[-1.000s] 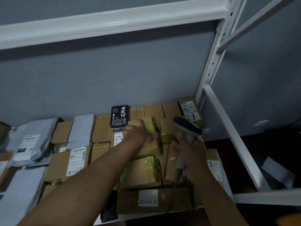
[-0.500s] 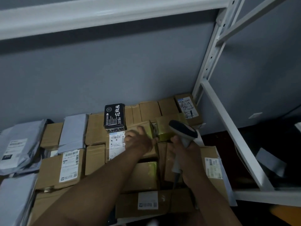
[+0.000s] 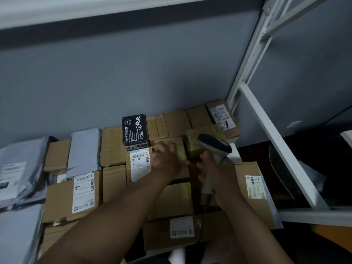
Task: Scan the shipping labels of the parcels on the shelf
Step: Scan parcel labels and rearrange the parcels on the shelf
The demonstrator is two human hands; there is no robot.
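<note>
Brown cardboard parcels cover the shelf. My left hand (image 3: 166,161) grips one labelled parcel (image 3: 140,165) in the middle of the pile, its fingers over the far top edge; the white label faces up just left of the hand. My right hand (image 3: 219,176) grips the handle of a white and dark barcode scanner (image 3: 214,145), whose head is above a tape-wrapped parcel (image 3: 193,144) to the right of my left hand. The scanner's cable (image 3: 207,203) hangs down over the front boxes.
A black printed box (image 3: 135,129) stands behind the labelled parcel. Grey poly mailers (image 3: 17,168) lie at the left. Other labelled boxes sit at the right (image 3: 255,187), front (image 3: 182,226) and left (image 3: 83,191). The white shelf upright (image 3: 245,77) and side beam (image 3: 282,149) bound the right.
My left hand has turned the parcel and laid it down, so its white label now faces up. The scanner has stayed beside it on the right.
</note>
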